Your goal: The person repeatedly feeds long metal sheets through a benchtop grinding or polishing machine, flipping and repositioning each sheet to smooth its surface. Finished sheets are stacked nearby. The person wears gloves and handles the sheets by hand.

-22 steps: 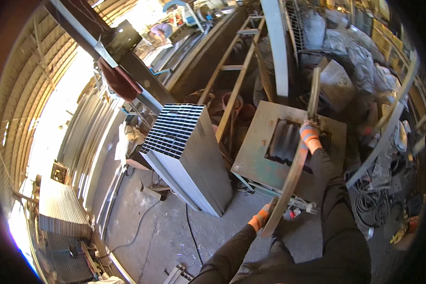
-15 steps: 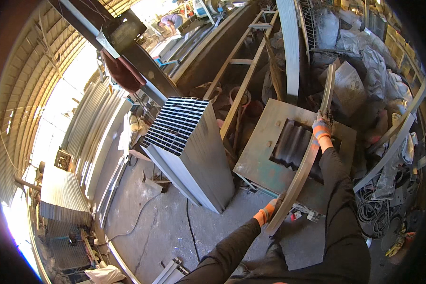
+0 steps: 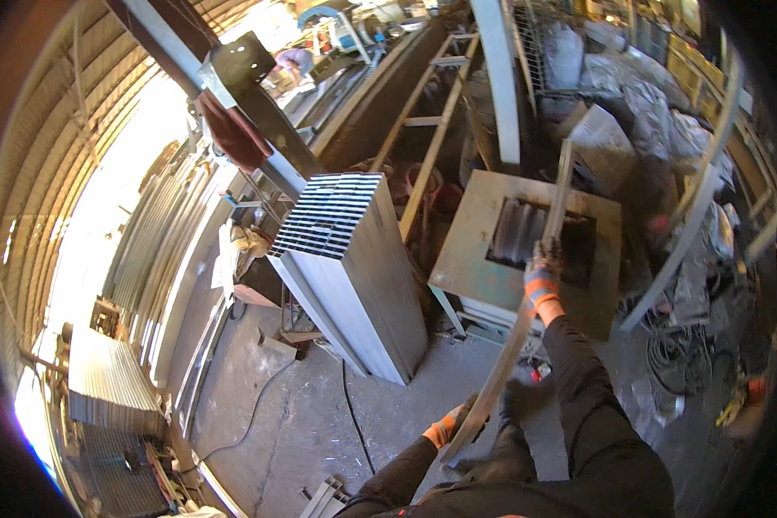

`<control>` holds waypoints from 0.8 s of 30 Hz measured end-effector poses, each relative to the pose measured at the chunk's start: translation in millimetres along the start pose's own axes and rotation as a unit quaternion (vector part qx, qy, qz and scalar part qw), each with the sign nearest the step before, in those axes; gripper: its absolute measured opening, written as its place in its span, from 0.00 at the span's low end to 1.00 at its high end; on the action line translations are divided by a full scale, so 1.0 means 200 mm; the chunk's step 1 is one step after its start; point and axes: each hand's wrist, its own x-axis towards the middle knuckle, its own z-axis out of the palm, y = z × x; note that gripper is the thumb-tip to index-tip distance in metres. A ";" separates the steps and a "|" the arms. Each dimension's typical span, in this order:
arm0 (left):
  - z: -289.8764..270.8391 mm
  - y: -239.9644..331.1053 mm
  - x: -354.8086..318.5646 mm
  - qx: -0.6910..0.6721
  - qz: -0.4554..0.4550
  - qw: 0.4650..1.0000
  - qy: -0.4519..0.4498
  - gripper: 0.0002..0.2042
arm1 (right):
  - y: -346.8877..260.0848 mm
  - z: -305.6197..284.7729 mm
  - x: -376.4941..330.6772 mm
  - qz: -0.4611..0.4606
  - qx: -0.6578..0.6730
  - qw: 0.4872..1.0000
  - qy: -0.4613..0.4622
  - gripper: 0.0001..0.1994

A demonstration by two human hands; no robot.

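Note:
A long metal bar [image 3: 502, 367] slants from near my body up over a metal machine table [image 3: 472, 226]. My left hand [image 3: 451, 423], in an orange and dark glove, is closed around the bar's near end. Farther up, my right hand [image 3: 542, 281], gloved alike, grips the bar around its middle. The far end of the bar rises over the dark square opening [image 3: 511, 231] in the table, where a ribbed roller-like part shows. My fingers on the far side of the bar are partly hidden.
A tall stack of metal channels [image 3: 367, 285] stands left of the table. A dark cable [image 3: 351, 414] runs along the floor. Sacks [image 3: 652, 108] and coiled wire [image 3: 678, 354] lie at the right. A person [image 3: 297, 62] bends down far back.
Both my hands have moved left and nearer to my body with the bar. The bar has shifted left across the table, and the view has turned slightly.

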 end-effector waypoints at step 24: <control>-0.63 -1.24 -1.60 0.119 -0.016 0.963 0.243 0.34 | -0.53 -0.33 -2.08 -0.063 0.207 0.973 0.084 0.35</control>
